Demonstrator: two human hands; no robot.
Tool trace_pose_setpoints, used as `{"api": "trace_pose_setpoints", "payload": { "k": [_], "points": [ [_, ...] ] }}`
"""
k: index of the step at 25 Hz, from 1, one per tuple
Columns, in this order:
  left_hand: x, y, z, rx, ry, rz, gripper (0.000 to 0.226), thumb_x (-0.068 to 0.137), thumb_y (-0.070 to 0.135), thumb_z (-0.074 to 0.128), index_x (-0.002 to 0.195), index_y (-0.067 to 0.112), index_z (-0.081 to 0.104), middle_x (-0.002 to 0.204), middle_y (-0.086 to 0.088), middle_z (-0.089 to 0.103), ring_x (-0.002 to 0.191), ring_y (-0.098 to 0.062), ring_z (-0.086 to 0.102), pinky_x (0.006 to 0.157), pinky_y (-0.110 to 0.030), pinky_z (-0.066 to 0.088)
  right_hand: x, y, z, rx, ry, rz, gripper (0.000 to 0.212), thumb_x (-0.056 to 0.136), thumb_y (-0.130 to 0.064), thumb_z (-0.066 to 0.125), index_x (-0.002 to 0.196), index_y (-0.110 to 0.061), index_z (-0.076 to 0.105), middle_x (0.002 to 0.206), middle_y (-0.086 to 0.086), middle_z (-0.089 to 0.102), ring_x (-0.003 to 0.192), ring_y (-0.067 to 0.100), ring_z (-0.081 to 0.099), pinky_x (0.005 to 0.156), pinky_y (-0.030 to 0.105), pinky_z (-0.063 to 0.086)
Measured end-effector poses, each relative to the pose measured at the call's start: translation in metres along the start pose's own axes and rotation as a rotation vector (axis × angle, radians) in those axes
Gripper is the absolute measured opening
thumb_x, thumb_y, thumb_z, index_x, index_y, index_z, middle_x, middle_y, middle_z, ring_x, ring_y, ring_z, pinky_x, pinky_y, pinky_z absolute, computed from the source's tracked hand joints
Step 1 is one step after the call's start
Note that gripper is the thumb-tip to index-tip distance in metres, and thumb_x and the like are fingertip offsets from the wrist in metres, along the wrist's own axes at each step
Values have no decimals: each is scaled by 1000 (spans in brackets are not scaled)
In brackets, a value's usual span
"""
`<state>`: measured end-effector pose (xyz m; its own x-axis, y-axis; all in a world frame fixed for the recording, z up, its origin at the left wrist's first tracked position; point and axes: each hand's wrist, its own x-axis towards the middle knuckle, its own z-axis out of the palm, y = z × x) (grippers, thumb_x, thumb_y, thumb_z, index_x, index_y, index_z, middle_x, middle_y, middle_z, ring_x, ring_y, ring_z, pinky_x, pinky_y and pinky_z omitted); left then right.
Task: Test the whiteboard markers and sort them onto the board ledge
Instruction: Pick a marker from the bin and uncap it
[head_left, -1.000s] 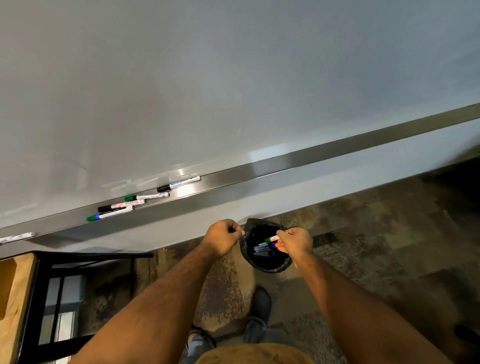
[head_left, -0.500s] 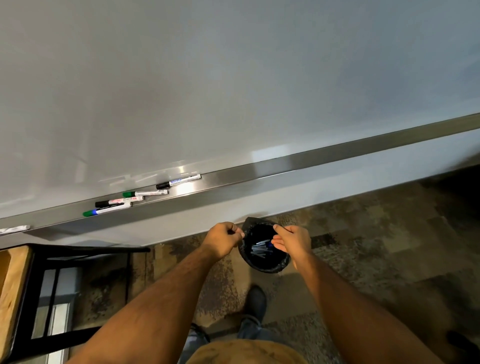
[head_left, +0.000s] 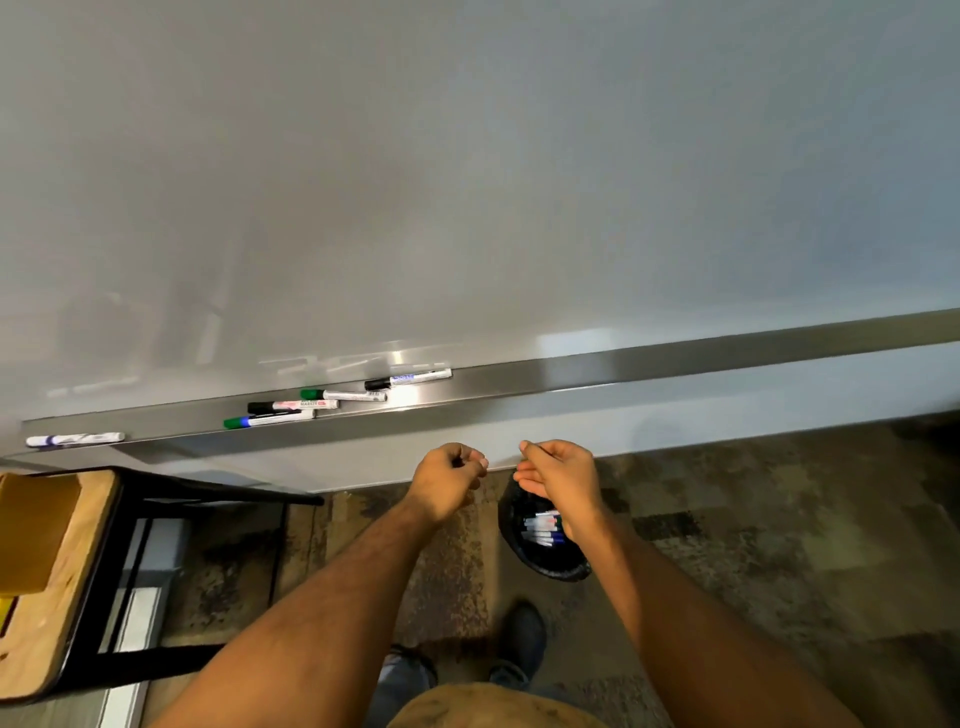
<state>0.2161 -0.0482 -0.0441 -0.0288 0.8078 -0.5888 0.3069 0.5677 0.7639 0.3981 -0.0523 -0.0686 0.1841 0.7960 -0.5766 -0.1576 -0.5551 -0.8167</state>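
Several white markers lie in a staggered row on the metal board ledge (head_left: 675, 361): a black-capped marker (head_left: 408, 378), a green-capped marker (head_left: 343, 395), another black-capped marker (head_left: 293, 405) and a green-ended marker (head_left: 267, 419). One more marker (head_left: 75, 439) lies apart at the ledge's far left. Below the ledge, a black bin (head_left: 550, 564) on the floor holds several markers (head_left: 543, 527). My left hand (head_left: 452, 473) is curled into a fist with nothing visible in it. My right hand (head_left: 558, 475) hovers over the bin, fingers relaxed and empty, its wrist hiding part of the bin.
The blank whiteboard (head_left: 467, 182) fills the upper view. A wooden-topped stool with a black frame (head_left: 57, 571) stands at the left, close to the wall. My shoes (head_left: 522, 631) rest on patterned carpet (head_left: 753, 519) just behind the bin.
My right hand let a green-capped marker drop into the bin. Both hands then rose away from the bin's rim toward the ledge, and the view tilted slightly.
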Motion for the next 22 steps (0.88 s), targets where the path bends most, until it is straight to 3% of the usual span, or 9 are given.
{"api": "trace_pose_setpoints", "payload": {
  "k": [2,7,10,17,22],
  "points": [
    [3,4,-18,-71,58,-3,18,104,18,64,119,9,65,110,-14,73,87,-20,67,75,-37,56,2,-16,24,-19,-62,-33,21,97,-21,79,101,-1,75,91,19,80,85,29,81,75,30,67],
    [16,13,-64,-142,97,20,40,105,27,63,141,20,47,114,-6,70,103,-23,70,93,-49,60,9,-49,80,-48,-113,-77,20,98,-23,77,105,-4,74,93,18,80,87,28,81,75,28,66],
    [28,21,-91,-205,124,45,50,105,29,62,149,22,37,116,-5,68,103,-23,70,92,-48,60,15,-60,108,-79,-101,-78,28,98,-23,78,117,-4,71,95,18,79,88,31,81,75,31,67],
    [51,35,-131,-267,114,-29,56,104,30,64,152,22,35,113,-8,72,93,-23,73,75,-38,60,29,-69,151,-86,-48,26,45,103,-19,71,144,-16,52,99,21,77,85,33,80,71,33,66],
    [61,36,-141,-255,26,-113,34,104,33,63,133,17,57,111,-7,73,92,-24,74,84,-42,64,23,-71,165,-175,-25,33,21,106,-13,60,126,-20,62,103,18,77,82,28,80,64,27,64]
  ]
}}
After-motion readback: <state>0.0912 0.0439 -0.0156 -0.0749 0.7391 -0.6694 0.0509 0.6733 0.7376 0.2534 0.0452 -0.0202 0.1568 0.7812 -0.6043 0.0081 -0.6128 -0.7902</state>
